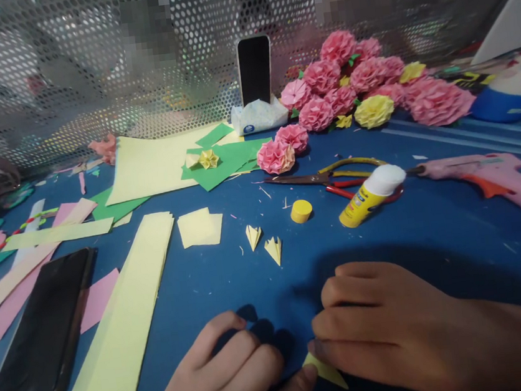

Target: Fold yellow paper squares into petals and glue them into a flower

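Observation:
At the bottom of the view both my hands press on a small folded piece of yellow paper (326, 369) lying on the blue table (435, 238). My left hand (236, 374) has its fingers curled, thumb tip touching the paper's left corner. My right hand (383, 326) lies over the paper's right side, fingers bent and pinching it. Just beyond my hands lie two small folded yellow petals (254, 235) (274, 248), an open glue stick (372, 194) and its yellow cap (301, 211).
Yellow paper strips (124, 324) and a dark phone (42, 339) lie at left. Scissors (329, 178) and a pink glue gun (499, 184) lie at right. Pink and yellow paper flowers (361, 90) are piled at the back near a propped phone (255, 69). A perforated metal screen closes the rear.

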The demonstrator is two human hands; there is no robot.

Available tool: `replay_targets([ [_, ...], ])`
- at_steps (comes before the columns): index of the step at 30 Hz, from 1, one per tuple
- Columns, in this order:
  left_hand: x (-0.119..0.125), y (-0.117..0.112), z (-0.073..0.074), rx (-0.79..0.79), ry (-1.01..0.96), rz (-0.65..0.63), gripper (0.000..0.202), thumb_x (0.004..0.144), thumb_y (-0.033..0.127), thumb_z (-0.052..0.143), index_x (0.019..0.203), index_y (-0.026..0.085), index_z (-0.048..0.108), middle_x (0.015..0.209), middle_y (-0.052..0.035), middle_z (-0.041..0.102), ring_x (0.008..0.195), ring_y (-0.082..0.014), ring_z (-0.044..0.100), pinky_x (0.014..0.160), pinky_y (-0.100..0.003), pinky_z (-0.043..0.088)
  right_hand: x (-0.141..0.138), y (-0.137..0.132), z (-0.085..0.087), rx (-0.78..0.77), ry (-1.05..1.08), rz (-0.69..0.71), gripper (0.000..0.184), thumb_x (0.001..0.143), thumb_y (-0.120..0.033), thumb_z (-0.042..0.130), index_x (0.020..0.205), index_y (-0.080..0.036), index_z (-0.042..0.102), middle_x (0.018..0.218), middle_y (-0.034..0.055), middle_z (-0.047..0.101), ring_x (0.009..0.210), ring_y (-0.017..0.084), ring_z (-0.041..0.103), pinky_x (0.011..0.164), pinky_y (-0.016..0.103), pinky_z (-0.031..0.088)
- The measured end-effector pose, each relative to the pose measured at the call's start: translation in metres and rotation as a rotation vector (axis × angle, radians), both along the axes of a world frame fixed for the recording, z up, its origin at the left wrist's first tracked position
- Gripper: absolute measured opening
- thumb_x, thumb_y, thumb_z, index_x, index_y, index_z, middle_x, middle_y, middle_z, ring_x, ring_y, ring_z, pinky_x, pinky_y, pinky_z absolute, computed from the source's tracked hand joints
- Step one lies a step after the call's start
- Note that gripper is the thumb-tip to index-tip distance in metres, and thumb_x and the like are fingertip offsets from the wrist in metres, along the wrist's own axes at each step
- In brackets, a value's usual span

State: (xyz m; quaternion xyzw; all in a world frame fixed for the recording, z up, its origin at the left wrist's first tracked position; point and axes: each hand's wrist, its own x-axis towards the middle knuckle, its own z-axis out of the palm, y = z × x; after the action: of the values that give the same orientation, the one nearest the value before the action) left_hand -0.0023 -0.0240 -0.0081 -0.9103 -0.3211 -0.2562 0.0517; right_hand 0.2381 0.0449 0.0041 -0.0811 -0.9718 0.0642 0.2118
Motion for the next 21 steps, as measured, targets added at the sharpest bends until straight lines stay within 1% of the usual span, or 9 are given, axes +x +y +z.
replay_targets([
  [3, -0.001, 0.000, -0.002, 0.006, 0.004, -0.008, 0.038, 0.108, 0.016, 0.042, 0.096, 0.025, 0.076, 0.066, 0.0077, 0.059, 0.061, -0.0097, 0.051, 0.097, -0.028, 0.038, 0.001, 0.001, -0.001, 0.054, 0.000, 0.025, 0.022, 0.103, -0.016, 0.053, 0.087, -0.017, 0.068, 0.084, -0.0032, 0.066, 0.079, 0.014, 0.050, 0.067, 0.034, 0.034],
  [5, -0.001, 0.000, -0.004, 0.001, 0.001, -0.006, 0.036, 0.108, 0.017, 0.043, 0.097, 0.026, 0.076, 0.066, 0.0076, 0.059, 0.062, -0.0102, 0.050, 0.097, -0.028, 0.038, 0.002, 0.002, -0.001, 0.067, -0.014, 0.040, 0.021, 0.101, -0.017, 0.055, 0.086, -0.017, 0.069, 0.085, -0.0032, 0.067, 0.079, 0.015, 0.050, 0.066, 0.034, 0.034],
  [10, -0.003, 0.000, -0.005, 0.010, 0.015, -0.028, 0.034, 0.108, 0.017, 0.043, 0.107, 0.027, 0.076, 0.070, 0.0067, 0.060, 0.066, -0.0113, 0.050, 0.099, -0.030, 0.036, 0.002, 0.002, 0.005, 0.089, -0.054, 0.079, 0.031, 0.104, -0.015, 0.046, 0.086, -0.018, 0.071, 0.086, -0.0017, 0.068, 0.078, 0.015, 0.052, 0.064, 0.035, 0.035],
  [14, -0.005, -0.001, -0.007, 0.038, 0.025, -0.019, 0.036, 0.107, 0.015, 0.043, 0.110, 0.030, 0.075, 0.071, 0.0073, 0.059, 0.067, -0.0110, 0.049, 0.102, -0.029, 0.035, 0.004, -0.002, 0.017, 0.115, -0.139, 0.062, 0.048, 0.108, -0.012, 0.028, 0.089, -0.019, 0.072, 0.085, 0.0005, 0.068, 0.077, 0.015, 0.054, 0.067, 0.034, 0.039],
  [16, -0.006, -0.004, -0.009, 0.047, 0.047, -0.007, 0.037, 0.107, 0.014, 0.042, 0.112, 0.031, 0.074, 0.073, 0.0078, 0.060, 0.068, -0.0101, 0.050, 0.105, -0.028, 0.034, 0.005, -0.004, 0.021, 0.112, -0.182, 0.058, 0.053, 0.108, -0.011, 0.023, 0.088, -0.020, 0.072, 0.087, 0.0015, 0.069, 0.077, 0.015, 0.055, 0.069, 0.034, 0.041],
  [18, -0.007, -0.007, -0.011, 0.055, 0.061, 0.017, 0.036, 0.106, 0.013, 0.043, 0.112, 0.029, 0.074, 0.074, 0.0081, 0.060, 0.068, -0.0090, 0.051, 0.107, -0.029, 0.033, 0.007, -0.006, 0.022, 0.105, -0.188, 0.065, 0.054, 0.107, -0.011, 0.023, 0.084, -0.021, 0.071, 0.089, 0.0025, 0.069, 0.078, 0.015, 0.056, 0.071, 0.033, 0.042],
  [21, -0.008, -0.008, -0.011, 0.071, 0.088, 0.026, 0.036, 0.106, 0.011, 0.041, 0.111, 0.026, 0.074, 0.075, 0.0079, 0.062, 0.068, -0.0086, 0.054, 0.104, -0.029, 0.036, 0.009, -0.008, 0.015, 0.087, -0.191, 0.062, 0.046, 0.105, -0.015, 0.031, 0.082, -0.021, 0.070, 0.089, 0.0037, 0.069, 0.079, 0.016, 0.057, 0.070, 0.035, 0.043],
])
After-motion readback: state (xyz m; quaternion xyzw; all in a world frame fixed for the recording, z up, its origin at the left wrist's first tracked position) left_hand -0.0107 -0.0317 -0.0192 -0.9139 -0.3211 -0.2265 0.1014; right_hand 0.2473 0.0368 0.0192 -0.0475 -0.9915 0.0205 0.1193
